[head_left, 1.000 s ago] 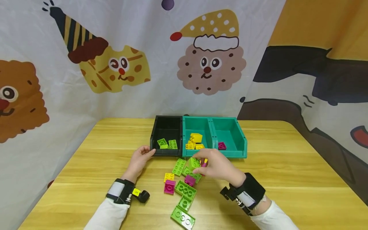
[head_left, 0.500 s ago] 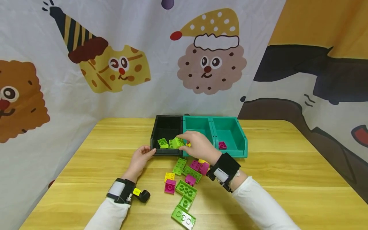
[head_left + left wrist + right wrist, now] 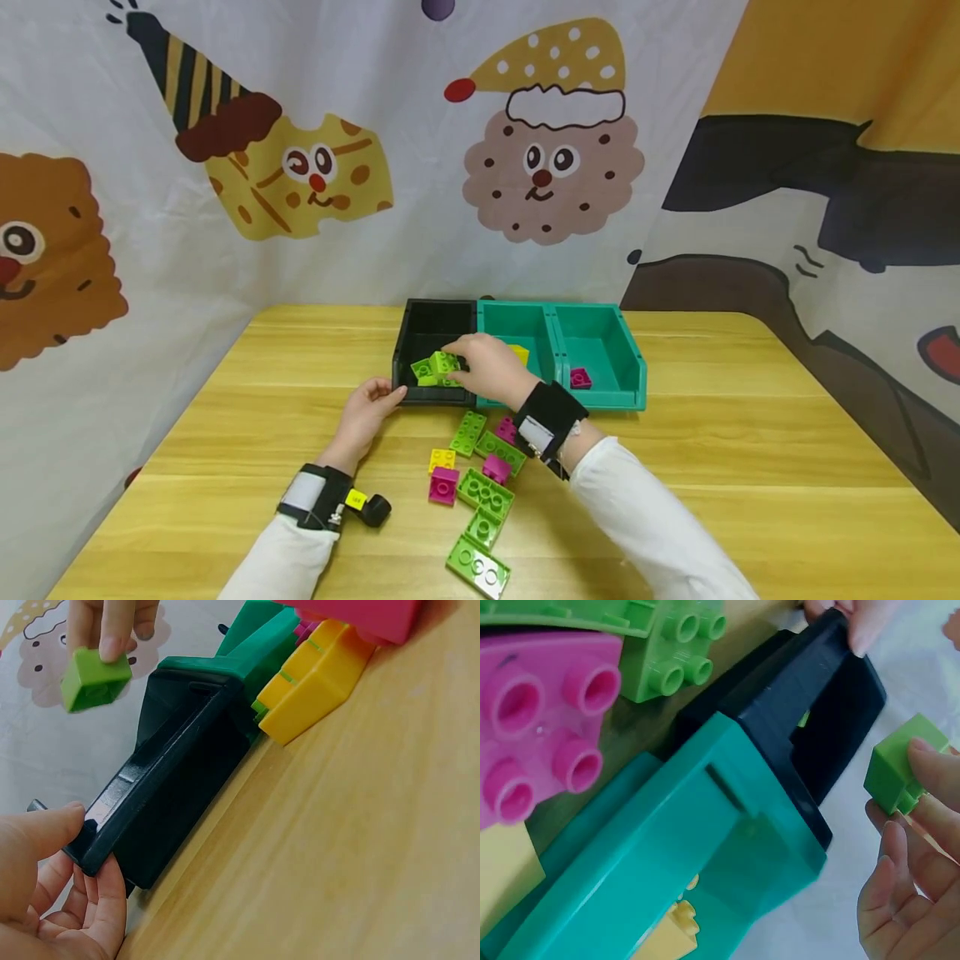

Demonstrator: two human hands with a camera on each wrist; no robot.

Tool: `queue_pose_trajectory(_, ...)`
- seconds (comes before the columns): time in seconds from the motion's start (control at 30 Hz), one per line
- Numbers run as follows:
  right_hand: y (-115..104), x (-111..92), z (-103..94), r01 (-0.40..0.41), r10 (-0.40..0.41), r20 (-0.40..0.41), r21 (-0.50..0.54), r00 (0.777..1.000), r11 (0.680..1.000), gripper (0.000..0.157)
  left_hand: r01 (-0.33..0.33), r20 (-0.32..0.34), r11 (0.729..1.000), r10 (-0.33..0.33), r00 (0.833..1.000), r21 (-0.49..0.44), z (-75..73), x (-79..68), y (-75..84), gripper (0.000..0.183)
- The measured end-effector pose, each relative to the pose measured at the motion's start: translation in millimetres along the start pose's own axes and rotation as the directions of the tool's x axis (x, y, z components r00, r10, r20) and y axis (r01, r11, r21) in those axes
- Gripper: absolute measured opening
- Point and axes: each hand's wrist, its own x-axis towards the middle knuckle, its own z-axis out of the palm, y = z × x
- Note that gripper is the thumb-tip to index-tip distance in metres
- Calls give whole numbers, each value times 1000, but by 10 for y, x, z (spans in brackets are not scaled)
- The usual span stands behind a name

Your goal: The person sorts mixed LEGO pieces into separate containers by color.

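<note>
My right hand (image 3: 491, 367) pinches a green toy brick (image 3: 904, 761) between thumb and fingers, over the black bin (image 3: 433, 321). In the left wrist view the same block shows above the bin's rim. Below it, more green bricks (image 3: 422, 372) lie in the black bin, partly covered by the held one. My left hand (image 3: 369, 412) grips the front left corner of the black bin, thumb on the rim and fingers beneath, as the left wrist view (image 3: 64, 877) shows.
Two joined teal bins (image 3: 600, 333) stand right of the black one, with yellow bricks (image 3: 521, 353) in the middle and a magenta brick (image 3: 581, 378) at right. Loose green bricks (image 3: 477, 567), magenta bricks (image 3: 443, 486) and a yellow brick (image 3: 442, 461) lie on the wooden table (image 3: 247, 467) in front.
My right hand has lifted the green brick from the pile on the table and carried it left and back over the black bin. My left hand has stayed at the bin's corner.
</note>
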Motion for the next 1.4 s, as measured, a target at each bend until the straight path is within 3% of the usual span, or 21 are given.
queue_pose_trajectory(0.23, -45, 68, 132, 32, -31, 12, -197, 999, 980, 37, 4, 3, 1000, -4, 1000, -2, -4, -8, -10, 25)
queue_pose_trajectory(0.5, -93, 72, 234, 56, -46, 34, -408, 998, 911, 31, 7, 0, 1000, -7, 1000, 7, 4, -15, -26, 25)
queue_pose_trajectory(0.7, -157, 75, 289, 52, -20, 64, -547, 998, 835, 23, 2, -9, 1000, -2, 1000, -9, 9, -22, -36, 24)
queue_pose_trajectory(0.93, -199, 93, 325, 15, 34, 73, -582, 997, 813, 30, -4, -7, 1000, 4, 1000, -7, 5, -18, -43, 23)
queue_pose_trajectory(1.2, -208, 94, 350, 35, 61, 130, -630, 990, 776, 20, -11, 1, 1000, 11, 1000, -12, -1, -7, -31, 24)
queue_pose_trajectory(1.4, -179, 86, 378, 44, 59, 144, -621, 988, 783, 20, -2, 9, 1000, 2, 1000, -2, -4, -6, -6, 25)
